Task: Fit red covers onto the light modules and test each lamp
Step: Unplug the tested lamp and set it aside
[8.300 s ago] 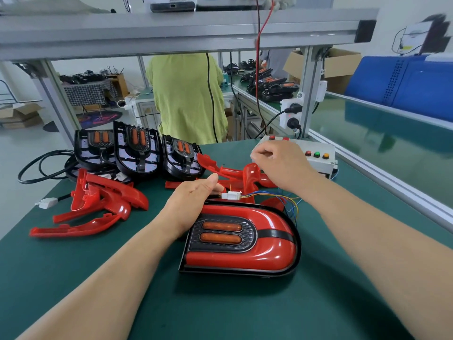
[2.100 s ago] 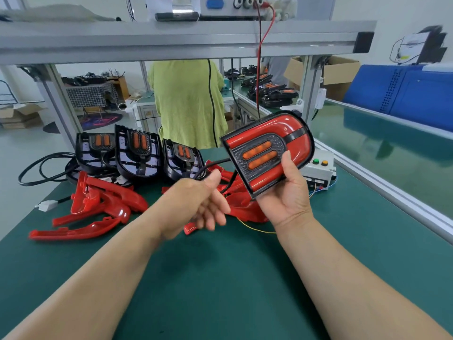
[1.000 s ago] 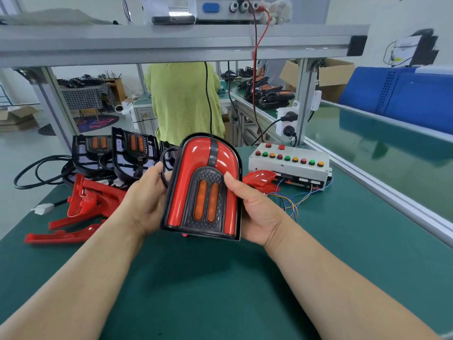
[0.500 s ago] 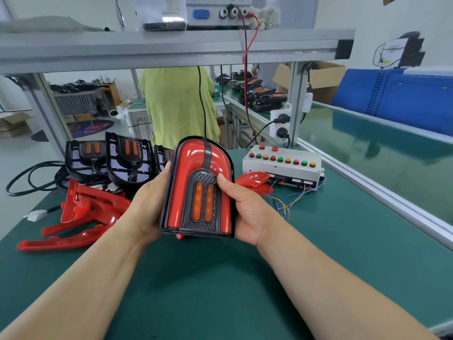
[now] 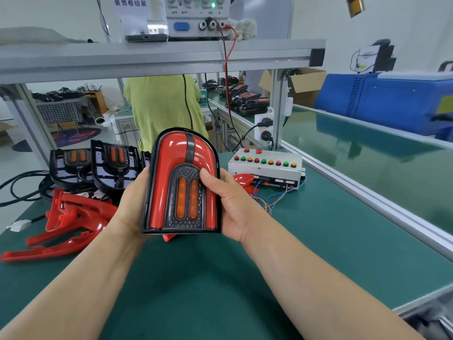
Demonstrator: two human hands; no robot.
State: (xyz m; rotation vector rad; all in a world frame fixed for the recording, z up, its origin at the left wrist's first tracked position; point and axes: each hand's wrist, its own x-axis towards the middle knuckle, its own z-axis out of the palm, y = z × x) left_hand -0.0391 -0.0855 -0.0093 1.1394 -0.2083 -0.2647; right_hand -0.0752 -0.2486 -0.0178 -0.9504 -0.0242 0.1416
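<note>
While both hands (image 5: 132,204) grip one lamp (image 5: 182,182).

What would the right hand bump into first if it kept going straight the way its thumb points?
The right hand already grips the assembled lamp, with its thumb lying across the front and pointing left. It would meet the lamp's dark grille at once, then probably the left hand beyond.

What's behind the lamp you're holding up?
Behind the lamp, held by left hand and right hand, a red cover and bare modules peek out; the rest there is hidden.
</note>
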